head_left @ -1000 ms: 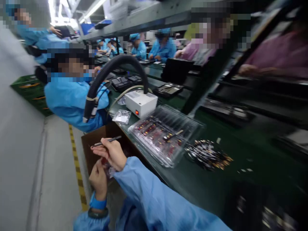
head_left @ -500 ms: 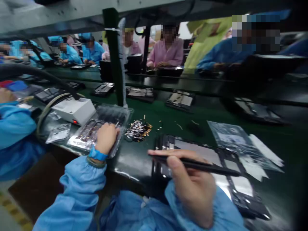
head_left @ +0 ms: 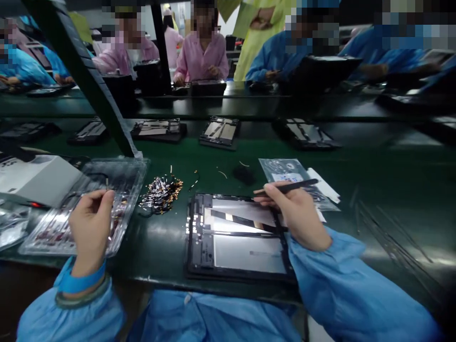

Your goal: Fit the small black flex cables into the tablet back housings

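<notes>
**Opened tablet at bottom centre, both hands busy**

Bottom centre of the frame, the opened tablet (head_left: 237, 237) lies flat on the green surface (head_left: 374, 190). Its exposed inside looks thin and fragile, best held by the frame edges. At its upper right, the right hand (head_left: 297, 216) grips a black stylus (head_left: 288, 187). At lower left, the left hand (head_left: 90, 228) pinches something too small to identify over the clear tray (head_left: 124, 180).

Tabletop (head_left: 356, 180): dark green, smooth, semi-gloss. Tray (head_left: 131, 171) at 9 o'clock: clear glossy plastic. Panel (head_left: 245, 251): matt black frame, reflective silvery sheet inside. Stylus (head_left: 288, 187): matt black. Parts pile (head_left: 160, 190): shiny metal. Sleeves (head_left: 356, 294): light blue cloth, smooth.
</notes>
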A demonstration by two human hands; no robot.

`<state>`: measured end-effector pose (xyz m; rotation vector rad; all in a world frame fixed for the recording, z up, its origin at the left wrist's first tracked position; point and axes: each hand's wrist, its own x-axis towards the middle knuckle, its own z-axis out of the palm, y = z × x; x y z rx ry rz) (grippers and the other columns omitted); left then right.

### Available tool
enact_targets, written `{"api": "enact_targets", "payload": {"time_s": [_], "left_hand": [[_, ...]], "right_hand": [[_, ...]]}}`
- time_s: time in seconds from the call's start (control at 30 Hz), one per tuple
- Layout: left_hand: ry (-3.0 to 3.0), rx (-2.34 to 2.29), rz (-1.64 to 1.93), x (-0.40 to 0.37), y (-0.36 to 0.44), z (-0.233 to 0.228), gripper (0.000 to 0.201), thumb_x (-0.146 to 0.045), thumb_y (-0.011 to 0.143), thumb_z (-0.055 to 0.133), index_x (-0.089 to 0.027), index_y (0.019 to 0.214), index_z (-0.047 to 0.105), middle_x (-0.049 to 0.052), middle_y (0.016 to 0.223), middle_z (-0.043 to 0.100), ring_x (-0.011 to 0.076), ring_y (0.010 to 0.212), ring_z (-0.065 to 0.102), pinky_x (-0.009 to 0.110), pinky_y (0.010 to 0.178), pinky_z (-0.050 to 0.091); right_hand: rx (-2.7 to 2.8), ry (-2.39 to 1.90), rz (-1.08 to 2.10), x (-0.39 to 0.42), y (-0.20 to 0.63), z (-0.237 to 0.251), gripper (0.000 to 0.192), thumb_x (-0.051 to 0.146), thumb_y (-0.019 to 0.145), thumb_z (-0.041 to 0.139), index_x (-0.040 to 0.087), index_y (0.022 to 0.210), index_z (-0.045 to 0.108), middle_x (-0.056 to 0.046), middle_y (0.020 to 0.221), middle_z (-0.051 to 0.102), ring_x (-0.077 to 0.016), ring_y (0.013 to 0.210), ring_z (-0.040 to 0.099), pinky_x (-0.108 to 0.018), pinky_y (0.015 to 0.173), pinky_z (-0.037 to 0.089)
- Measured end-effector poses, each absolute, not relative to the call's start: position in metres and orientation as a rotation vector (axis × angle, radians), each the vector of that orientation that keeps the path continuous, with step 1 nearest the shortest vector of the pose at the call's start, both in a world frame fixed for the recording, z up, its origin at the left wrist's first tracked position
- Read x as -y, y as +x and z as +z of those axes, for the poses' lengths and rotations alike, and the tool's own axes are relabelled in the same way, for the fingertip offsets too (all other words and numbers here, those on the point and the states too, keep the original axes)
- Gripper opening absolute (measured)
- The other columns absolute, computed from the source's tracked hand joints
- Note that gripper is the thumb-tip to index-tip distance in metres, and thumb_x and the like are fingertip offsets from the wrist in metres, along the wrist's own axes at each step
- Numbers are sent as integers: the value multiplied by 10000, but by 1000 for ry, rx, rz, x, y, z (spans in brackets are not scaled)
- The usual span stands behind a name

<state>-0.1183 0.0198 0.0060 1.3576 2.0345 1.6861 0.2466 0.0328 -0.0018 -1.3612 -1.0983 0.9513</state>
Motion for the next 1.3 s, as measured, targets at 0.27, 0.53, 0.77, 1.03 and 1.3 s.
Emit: {"api": "enact_targets", "payload": {"time_s": [0.27, 0.53, 0.77, 1.03, 1.3], "left_hand": [[1025, -1349, 1317, -21, -40, 7, 349, -443, 636, 763, -145, 702, 593, -3, 602, 607, 104, 518, 557, 199, 458, 454], [936, -1219, 1104, -20, 1, 13, 392, -477, 632, 753, -152, 741, 564, -78, 495, 484, 34, 337, 383, 133, 301, 277], [1072, -1159, 1010, -15, 21, 16, 282, -389, 718, 658, -147, 844, 586, -37, 611, 552, 55, 408, 460, 155, 346, 391], [1430, -1201, 980, 3, 33, 14, 154, -302, 793, 554, -193, 837, 654, 27, 746, 679, 133, 634, 622, 214, 575, 525], [912, -1051, 964, 1, 21, 16, 213, -338, 718, 710, -151, 799, 649, 27, 708, 682, 89, 491, 572, 191, 472, 487]], "right_hand": [[1206, -1446, 940, -41, 242, -8, 543, 652, 638, 683, 132, 781, 620, -69, 674, 692, -141, 535, 646, -227, 480, 508], [1258, -1500, 774, -36, 246, -15, 386, 542, 779, 634, 157, 805, 630, -23, 567, 641, -178, 553, 645, -293, 554, 527], [1527, -1145, 411, -12, 234, 12, 207, 270, 937, 443, 186, 906, 629, -68, 969, 685, -170, 836, 662, -323, 761, 545], [2256, -940, -342, 5, 189, 9, 277, 124, 906, 444, 76, 1113, 623, -165, 1012, 703, -213, 860, 685, -295, 724, 549], [1866, -1214, -68, 9, 205, 13, 95, 183, 895, 505, 200, 877, 596, -21, 775, 683, -122, 636, 640, -202, 587, 482]]}}
